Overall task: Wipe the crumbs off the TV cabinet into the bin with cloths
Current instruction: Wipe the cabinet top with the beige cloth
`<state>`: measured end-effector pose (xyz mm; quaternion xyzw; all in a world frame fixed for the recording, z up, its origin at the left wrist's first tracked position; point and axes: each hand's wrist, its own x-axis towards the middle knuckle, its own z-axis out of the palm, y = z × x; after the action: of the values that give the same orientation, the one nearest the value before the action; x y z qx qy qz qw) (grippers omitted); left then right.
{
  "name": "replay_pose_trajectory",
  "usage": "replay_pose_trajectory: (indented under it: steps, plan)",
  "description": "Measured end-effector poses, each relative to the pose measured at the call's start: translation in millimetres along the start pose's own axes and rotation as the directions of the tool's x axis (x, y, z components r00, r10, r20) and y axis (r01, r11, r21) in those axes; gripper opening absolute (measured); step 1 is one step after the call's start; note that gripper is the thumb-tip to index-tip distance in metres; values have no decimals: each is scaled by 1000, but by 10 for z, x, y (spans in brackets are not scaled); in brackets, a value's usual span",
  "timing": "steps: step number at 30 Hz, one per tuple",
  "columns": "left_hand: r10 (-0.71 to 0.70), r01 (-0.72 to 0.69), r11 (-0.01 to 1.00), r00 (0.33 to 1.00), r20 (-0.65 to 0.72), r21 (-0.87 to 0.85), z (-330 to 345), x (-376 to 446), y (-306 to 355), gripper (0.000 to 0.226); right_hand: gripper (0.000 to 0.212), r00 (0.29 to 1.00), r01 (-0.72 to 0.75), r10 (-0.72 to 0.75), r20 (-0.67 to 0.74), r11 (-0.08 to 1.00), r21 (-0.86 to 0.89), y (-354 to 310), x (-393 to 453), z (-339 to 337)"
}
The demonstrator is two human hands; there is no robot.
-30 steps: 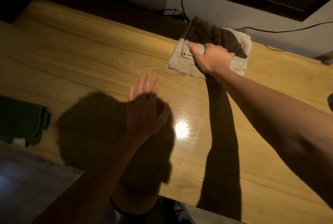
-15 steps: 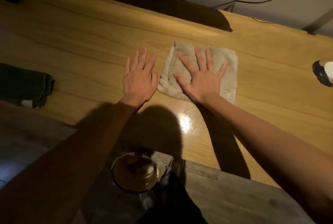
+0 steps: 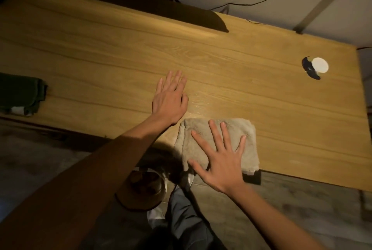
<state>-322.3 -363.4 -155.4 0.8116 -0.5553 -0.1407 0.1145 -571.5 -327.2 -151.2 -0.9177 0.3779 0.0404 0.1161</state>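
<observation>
Head view: cloth (image 3: 247, 139) under flat right hand (image 3: 223, 163)

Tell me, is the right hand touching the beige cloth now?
Touching. The head view shows the right hand lying flat with spread fingers on the beige cloth, pressing it on the cabinet's front edge.

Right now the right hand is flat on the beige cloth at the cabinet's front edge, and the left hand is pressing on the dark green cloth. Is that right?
Not quite. The head view shows the left hand flat on the bare wood of the cabinet, beside the beige cloth. The dark green cloth lies untouched far off to the left. The right hand part is correct.
</observation>
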Motion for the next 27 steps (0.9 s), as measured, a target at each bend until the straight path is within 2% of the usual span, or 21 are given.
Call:
replay_pose_trajectory:
  steps: [4,7,16,22,27]
  plan:
    - [-12,11,1000,999,-45,-23,20,97,10,58,59,987,-159,158,20,984,84,-85,202,-59]
    - [-21,18,999,996,-88,-30,60,80,17,57,59,969,-244,245,-12,969,44,-114,378,-49]
    - [-41,39,999,997,-67,-24,82,137,31,63,60,975,-218,219,-45,976,18,99,893,-96]
    - [-8,7,1000,984,-176,-5,89,140,39,58,61,973,-223,223,-64,975,14,322,1449,-180]
    - [-56,57,998,990,-130,5,120,306,96,62,60,972,-218,220,-81,976,27,553,1931,-273]
